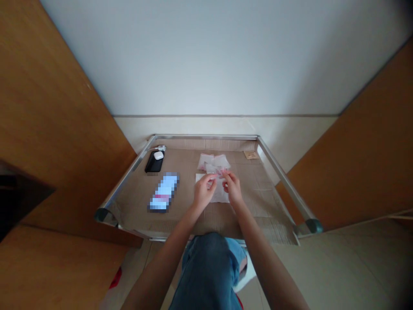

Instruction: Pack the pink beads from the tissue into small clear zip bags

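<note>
Between my two hands is a small clear plastic bag [219,172] with pinkish bits showing at it; its contents are too small to name. My left hand [204,190] pinches the bag's left side between thumb and fingers. On the other side, the fingers of my right hand [232,186] are closed on its right edge. Below the hands lies a white sheet [220,196], partly covered by them. Just beyond, small whitish translucent packets [221,160] with pink markings lie side by side on the cardboard.
A cardboard-lined table [254,189] with a raised metal rail [206,137] stands against the wall. At left are a phone with a lit screen [164,191], a black phone-like object [151,164] and a white earbud case [158,155]. A brown packet [251,155] lies back right.
</note>
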Action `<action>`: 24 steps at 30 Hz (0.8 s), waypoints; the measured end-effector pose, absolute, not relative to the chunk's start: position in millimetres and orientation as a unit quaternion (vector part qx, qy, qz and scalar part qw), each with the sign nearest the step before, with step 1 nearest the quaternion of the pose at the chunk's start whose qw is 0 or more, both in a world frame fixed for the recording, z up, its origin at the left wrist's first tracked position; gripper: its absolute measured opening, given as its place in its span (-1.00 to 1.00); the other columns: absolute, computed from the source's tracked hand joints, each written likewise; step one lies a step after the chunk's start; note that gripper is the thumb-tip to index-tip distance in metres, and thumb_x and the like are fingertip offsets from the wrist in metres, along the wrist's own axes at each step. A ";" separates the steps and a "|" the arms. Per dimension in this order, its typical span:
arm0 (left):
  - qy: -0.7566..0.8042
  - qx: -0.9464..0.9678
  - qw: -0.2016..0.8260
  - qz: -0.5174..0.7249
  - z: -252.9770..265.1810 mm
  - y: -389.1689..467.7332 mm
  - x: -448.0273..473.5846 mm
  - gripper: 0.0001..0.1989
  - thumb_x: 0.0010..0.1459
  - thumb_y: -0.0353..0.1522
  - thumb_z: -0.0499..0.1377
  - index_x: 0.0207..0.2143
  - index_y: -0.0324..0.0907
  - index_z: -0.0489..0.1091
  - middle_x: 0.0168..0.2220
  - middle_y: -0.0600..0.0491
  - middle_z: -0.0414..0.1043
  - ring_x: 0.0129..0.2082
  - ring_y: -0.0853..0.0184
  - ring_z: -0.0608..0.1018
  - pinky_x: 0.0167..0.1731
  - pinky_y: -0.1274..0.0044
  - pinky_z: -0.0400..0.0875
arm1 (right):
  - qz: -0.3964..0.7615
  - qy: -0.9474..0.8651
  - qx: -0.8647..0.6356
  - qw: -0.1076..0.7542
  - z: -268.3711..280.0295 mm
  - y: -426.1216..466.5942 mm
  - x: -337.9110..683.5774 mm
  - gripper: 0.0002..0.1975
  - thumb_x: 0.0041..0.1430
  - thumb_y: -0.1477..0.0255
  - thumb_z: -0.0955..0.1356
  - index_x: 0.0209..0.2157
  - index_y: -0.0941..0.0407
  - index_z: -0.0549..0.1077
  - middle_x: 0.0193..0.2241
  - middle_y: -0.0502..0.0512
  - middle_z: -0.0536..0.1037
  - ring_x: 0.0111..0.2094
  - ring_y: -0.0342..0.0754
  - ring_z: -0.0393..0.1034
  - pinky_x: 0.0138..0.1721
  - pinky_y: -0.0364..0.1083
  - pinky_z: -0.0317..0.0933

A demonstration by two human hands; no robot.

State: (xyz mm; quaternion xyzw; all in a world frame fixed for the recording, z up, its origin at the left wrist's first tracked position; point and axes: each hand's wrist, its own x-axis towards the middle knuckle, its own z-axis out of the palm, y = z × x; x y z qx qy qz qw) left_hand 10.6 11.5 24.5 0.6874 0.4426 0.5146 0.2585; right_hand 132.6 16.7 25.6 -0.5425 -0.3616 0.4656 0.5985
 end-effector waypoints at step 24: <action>0.487 0.619 0.363 0.498 74.0 -6.7 -23.4 -0.79 0.07 -0.32 0.14 -0.25 -0.22 0.43 -0.27 -0.06 0.51 -0.38 0.34 0.53 -0.35 0.55 0.41 | 0.644 -0.098 -0.365 0.665 25.0 12.5 100.9 -0.79 -0.19 0.37 0.38 -0.47 0.13 0.30 -0.76 -0.27 0.14 -0.81 -0.37 -0.17 -0.81 -0.32 -0.29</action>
